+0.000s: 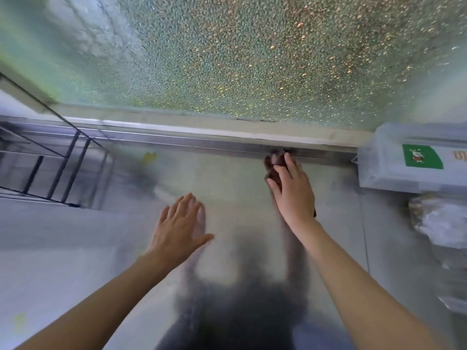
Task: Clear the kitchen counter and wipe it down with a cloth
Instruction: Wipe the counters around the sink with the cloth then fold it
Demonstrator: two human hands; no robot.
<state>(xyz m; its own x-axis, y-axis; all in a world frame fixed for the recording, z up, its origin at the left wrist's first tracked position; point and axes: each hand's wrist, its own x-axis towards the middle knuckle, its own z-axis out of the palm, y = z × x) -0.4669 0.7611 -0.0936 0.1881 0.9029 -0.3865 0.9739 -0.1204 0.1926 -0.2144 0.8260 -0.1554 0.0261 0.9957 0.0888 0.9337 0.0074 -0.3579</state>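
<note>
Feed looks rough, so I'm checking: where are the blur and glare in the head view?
Head view: motion blur smears the rack at left and the counter; the right hand on the dark cloth stays fairly sharp; the steel mirrors the person as a dark reflection.

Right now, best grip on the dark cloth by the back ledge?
Take the dark cloth from above, probably at its near end. It lies flat on the steel counter under the right hand, its far end against the back ledge.
</note>
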